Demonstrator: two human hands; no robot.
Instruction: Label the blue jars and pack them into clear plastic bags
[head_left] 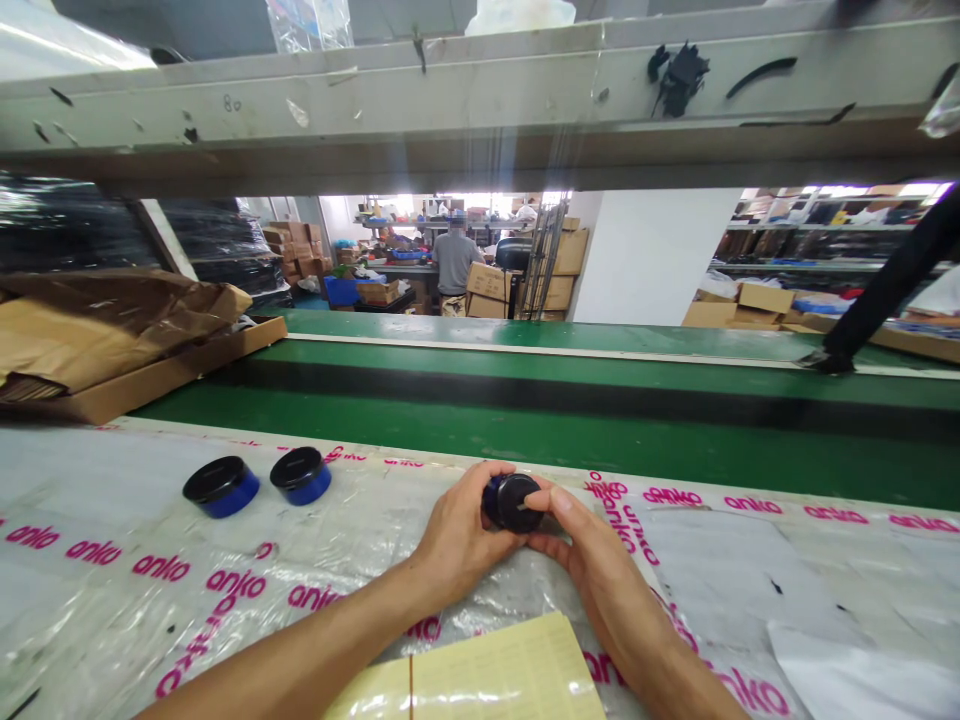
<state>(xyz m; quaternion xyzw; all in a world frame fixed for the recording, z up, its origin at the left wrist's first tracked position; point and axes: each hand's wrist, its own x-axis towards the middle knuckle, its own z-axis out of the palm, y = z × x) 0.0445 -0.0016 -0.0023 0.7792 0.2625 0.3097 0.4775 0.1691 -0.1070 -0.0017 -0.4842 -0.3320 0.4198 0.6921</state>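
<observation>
Left hand (454, 530) and right hand (592, 550) hold a jar (493, 500)
Left fingers (480, 482) wrap it; right fingers (555, 503) pinch its black lid (516, 503).

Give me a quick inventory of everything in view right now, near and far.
Loose jars: 2, blue with black lids, on the plastic sheet, left of the hands.
Held jar: 1, blue with black lid, between both hands.
Plastic sheet: 1, clear with pink "anko" print, over the work surface.
Paper pad: 1, pale yellow, below the hands.
Conveyor belt: 1, green with black stripe, beyond the sheet.
Overhead beam: 1, grey, above the belt.
Cardboard boxes: several, brown, in the background.
Co-worker: 1, grey shirt, in the background, back turned.
Left hand: 1, around the held jar.
Right hand: 1, thumb on the held jar's lid.
</observation>
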